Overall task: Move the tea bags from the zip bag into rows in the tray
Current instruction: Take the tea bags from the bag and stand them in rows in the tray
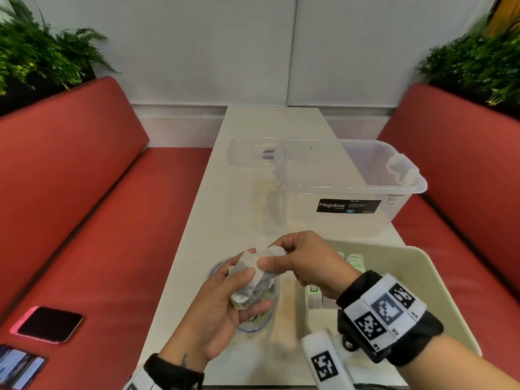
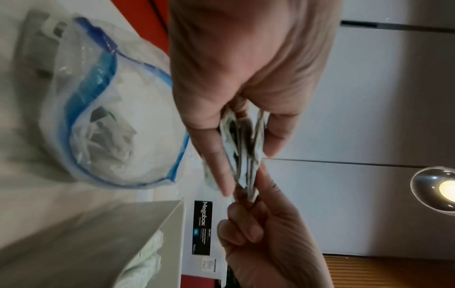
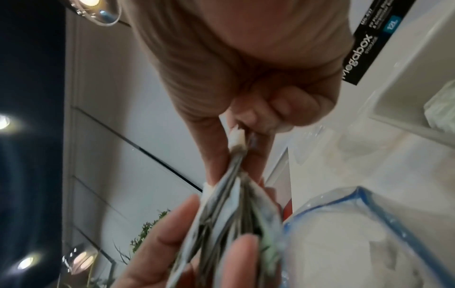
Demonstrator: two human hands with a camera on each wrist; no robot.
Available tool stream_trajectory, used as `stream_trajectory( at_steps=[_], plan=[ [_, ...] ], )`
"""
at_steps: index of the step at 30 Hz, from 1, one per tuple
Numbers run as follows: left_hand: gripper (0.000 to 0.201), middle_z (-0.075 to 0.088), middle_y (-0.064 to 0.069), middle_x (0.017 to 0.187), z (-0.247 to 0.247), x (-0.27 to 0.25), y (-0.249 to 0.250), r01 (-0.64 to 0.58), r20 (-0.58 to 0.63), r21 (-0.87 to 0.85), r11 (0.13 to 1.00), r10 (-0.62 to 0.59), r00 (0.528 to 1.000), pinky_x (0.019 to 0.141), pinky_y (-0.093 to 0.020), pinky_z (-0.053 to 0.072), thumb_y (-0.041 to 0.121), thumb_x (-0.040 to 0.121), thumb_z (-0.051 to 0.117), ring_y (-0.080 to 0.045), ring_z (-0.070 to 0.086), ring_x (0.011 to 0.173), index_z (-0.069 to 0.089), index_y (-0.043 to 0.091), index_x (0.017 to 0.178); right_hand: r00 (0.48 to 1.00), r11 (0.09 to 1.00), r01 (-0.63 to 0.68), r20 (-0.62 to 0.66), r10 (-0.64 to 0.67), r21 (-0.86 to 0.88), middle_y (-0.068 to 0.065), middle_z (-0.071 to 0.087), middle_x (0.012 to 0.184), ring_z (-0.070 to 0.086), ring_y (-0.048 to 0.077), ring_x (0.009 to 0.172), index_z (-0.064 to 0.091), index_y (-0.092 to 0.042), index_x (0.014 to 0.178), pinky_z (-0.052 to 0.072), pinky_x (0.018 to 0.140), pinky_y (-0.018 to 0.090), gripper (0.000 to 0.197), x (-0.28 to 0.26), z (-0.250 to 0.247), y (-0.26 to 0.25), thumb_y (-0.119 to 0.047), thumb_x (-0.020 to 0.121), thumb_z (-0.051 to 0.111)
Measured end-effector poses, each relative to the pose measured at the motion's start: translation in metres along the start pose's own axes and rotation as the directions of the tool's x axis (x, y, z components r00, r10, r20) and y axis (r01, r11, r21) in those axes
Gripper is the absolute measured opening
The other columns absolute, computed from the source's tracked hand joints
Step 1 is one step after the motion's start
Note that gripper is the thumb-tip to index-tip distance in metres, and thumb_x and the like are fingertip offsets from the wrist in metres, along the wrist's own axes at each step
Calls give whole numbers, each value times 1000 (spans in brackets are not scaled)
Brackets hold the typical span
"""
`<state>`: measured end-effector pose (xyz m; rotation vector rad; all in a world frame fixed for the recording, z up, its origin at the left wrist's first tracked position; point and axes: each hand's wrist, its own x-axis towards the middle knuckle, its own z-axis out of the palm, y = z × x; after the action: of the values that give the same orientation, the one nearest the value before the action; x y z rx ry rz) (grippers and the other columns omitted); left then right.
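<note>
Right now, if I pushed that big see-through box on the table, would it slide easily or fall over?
The box would probably slide easily: it looks like thin clear plastic with nothing visible inside, so it's likely light for its size. It seems unlikely to tip, since it sits low and wide on the table. Its walls may flex a little if squeezed.

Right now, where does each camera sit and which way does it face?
Head: worn on the head, looks forward and down at the table; shows both hands, the left hand holding tea bags.
Left wrist: along the left hand toward the zip bag; right hand opposite.
Right wrist: along the right hand's fingers.
All share the tea bags.
</note>
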<state>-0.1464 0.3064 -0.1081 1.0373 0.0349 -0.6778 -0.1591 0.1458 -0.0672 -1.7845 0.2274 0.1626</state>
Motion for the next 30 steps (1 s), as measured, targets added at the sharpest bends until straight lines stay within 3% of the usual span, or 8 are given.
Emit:
stream_trajectory(
  at_steps=[4, 7, 10, 12, 17, 19, 23, 30],
  plan=[
    [42, 70, -13, 104, 5, 1, -2, 71, 1, -167, 983, -71, 997, 56, -29, 59, 12, 78, 56, -20, 70, 81, 61, 8, 119, 994, 974, 93, -34, -102, -208, -9, 60, 54, 44, 11, 34, 64, -19, 96, 33, 38, 15, 13, -4, -9, -2, -30, 90, 60],
    [41, 72, -12, 93, 8, 2, 1, 118, 19, -256, 960, -117, 993, 50, -27, 57, 12, 75, 57, -19, 70, 71, 62, 4, 115, 976, 946, 182, -71, -208, -268, -9, 65, 76, 51, 15, 42, 62, -31, 103, 36, 44, 13, 23, -8, -23, -1, -14, 95, 48],
    [43, 70, -13, 88, 13, 3, 2, 186, 59, -281, 942, -177, 982, 44, -25, 55, 12, 71, 59, -19, 69, 65, 63, 0, 112, 945, 875, 305, 8, -326, -376, -11, 62, 101, 52, 8, 60, 64, -40, 100, 39, 57, 9, 47, -16, -34, 1, 4, 84, 59],
    [43, 69, -15, 92, 16, 5, 0, 248, 96, -262, 933, -231, 968, 42, -26, 55, 14, 71, 60, -20, 68, 70, 63, -2, 111, 916, 812, 377, 51, -397, -445, -13, 61, 106, 56, 9, 71, 70, -34, 94, 41, 65, 10, 35, -19, -39, 1, -2, 78, 71],
    [46, 64, -17, 112, 22, 11, -11, 330, 188, -291, 898, -284, 940, 44, -29, 57, 19, 63, 72, -25, 63, 95, 70, 0, 105, 896, 860, 385, -88, -436, -335, -2, 71, 83, 62, 20, 73, 71, -28, 77, 50, 69, 30, 19, -18, -60, 2, -9, 79, 72],
    [62, 65, -15, 115, 29, 12, -13, 328, 229, -308, 893, -265, 936, 48, -29, 58, 17, 52, 89, -25, 65, 97, 70, 4, 109, 902, 903, 369, -151, -405, -220, -2, 69, 72, 59, 11, 60, 68, -23, 79, 48, 57, 24, 20, -18, -75, -1, -3, 81, 68],
    [45, 67, -14, 111, 45, 18, -21, 215, 169, -208, 954, -182, 969, 52, -27, 58, 18, 72, 66, -21, 66, 90, 64, 9, 117, 937, 954, 258, -201, -286, -153, -9, 62, 55, 50, 4, 43, 63, -13, 82, 40, 46, 12, 11, -17, -112, -6, -4, 82, 68],
    [43, 68, -1, 109, 81, 34, -31, -101, 225, 246, 964, 45, 973, 62, -27, 55, 18, 75, 59, -14, 69, 87, 57, 23, 118, 950, 841, 77, -217, -226, -536, -4, 66, 69, 51, 3, 56, 69, -20, 75, 44, 55, 16, 7, -4, -168, -3, -20, 79, 74]
  ],
)
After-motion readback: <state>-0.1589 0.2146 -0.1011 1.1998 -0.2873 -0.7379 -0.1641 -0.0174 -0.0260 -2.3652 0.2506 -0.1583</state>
